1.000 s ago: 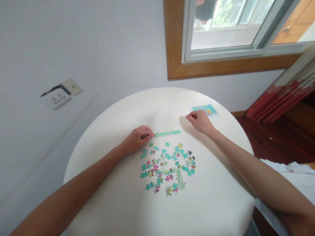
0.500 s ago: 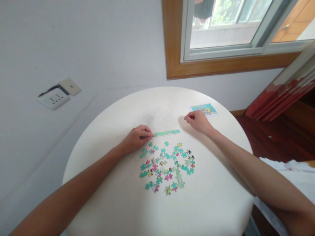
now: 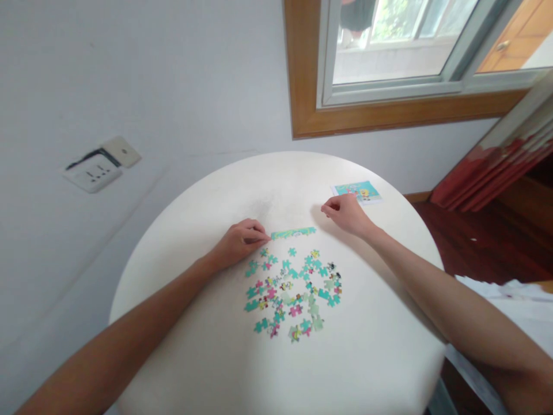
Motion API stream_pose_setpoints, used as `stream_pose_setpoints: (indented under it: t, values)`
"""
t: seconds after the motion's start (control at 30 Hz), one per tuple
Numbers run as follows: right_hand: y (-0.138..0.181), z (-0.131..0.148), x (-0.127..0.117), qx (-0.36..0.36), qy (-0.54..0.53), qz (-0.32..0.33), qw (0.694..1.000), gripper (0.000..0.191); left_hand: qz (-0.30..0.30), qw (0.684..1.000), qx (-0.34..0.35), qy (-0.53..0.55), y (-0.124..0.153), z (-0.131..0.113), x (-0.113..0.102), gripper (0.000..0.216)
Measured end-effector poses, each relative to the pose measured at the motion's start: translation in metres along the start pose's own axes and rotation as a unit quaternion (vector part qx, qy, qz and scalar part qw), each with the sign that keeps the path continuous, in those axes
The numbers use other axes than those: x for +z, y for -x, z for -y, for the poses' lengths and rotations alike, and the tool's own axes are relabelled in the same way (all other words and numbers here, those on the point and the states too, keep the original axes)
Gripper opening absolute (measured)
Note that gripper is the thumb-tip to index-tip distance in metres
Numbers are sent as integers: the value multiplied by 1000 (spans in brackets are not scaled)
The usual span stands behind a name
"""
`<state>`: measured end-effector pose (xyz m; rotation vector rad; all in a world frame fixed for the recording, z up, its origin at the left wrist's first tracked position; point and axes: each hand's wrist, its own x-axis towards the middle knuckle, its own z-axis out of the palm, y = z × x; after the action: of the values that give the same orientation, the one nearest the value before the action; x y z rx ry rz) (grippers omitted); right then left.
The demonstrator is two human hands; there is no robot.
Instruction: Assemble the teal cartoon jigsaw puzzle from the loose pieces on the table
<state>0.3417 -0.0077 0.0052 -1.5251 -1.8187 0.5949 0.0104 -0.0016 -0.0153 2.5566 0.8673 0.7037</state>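
A narrow strip of joined jigsaw pieces (image 3: pixel 294 233), green with yellow marks, lies flat across the middle of the table. At its left end the thumb and fingertips of my left hand (image 3: pixel 242 242) are closed against the edge, with the palm low over the table. To the right of the strip and a little beyond it, my right hand (image 3: pixel 345 213) has its fingers curled into a pinch; whether a piece is between them is hidden. Loose jigsaw pieces (image 3: pixel 296 311) in green, pink and yellow are scattered nearer to me. Behind my right hand lies a picture card (image 3: pixel 367 190).
The round white table (image 3: pixel 207 346) stands close to a white wall with a socket (image 3: pixel 93 172) on the left. A wood-framed window (image 3: pixel 389 118) is at the back. On the right are a red and cream curtain (image 3: pixel 470 173) and white cloth or paper (image 3: pixel 510 311).
My right hand has shifted very slightly to the left. My left hand stays at the end of the strip, and the pieces keep their layout.
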Motion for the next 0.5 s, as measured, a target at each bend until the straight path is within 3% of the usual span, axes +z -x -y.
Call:
stream_pose_setpoints:
  t: [0.27, 0.5]
  values:
    - [9, 14, 0, -62, -40, 91, 993, 20, -3, 1000, -9, -1, -1, -1, 0, 20]
    - [10, 16, -1, -67, -30, 101, 992, 17, -3, 1000, -25, -5, 0, -1, 0, 21]
